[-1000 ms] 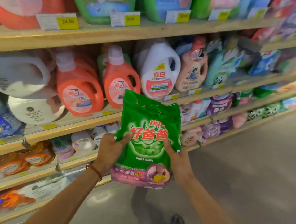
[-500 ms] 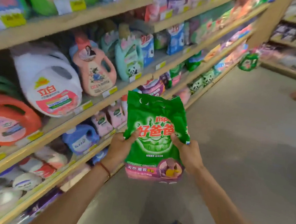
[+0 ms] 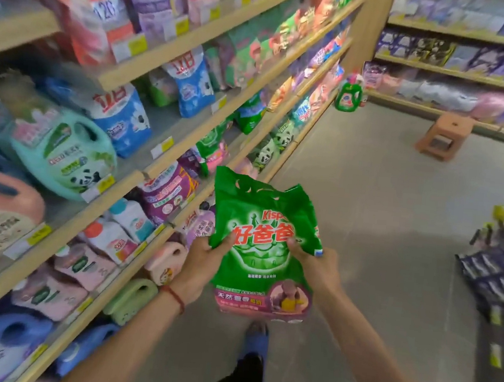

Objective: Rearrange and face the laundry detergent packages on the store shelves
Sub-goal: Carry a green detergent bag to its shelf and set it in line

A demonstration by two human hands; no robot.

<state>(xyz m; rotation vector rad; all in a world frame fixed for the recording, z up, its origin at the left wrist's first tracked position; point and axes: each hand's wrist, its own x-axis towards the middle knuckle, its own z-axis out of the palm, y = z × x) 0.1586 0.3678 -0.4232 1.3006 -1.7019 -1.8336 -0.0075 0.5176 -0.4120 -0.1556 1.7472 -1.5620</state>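
Both thumbs (image 3: pixel 228 240) press flat on the front of the green detergent bag (image 3: pixel 256 265), the other fingers wrapped out of sight behind. The left hand (image 3: pixel 204 260) and right hand (image 3: pixel 317 268) grip its sides exactly as a second ago. The bag hangs upright over the aisle floor. Left of it, the shelves (image 3: pixel 120 199) now show pouches rather than jugs, so I'd guess its slot is close.

Our view has swung right down the aisle. The orange and white jugs have slid out at the left, and the teal panda jug (image 3: pixel 63 154) has shifted to the left middle. Purple and pink packs now show behind the green detergent bag (image 3: pixel 263 253). A brown stool (image 3: pixel 443 137) and a far shelf (image 3: pixel 459 72) have come in at upper right, and a dark rack (image 3: pixel 501 276) at the right edge.
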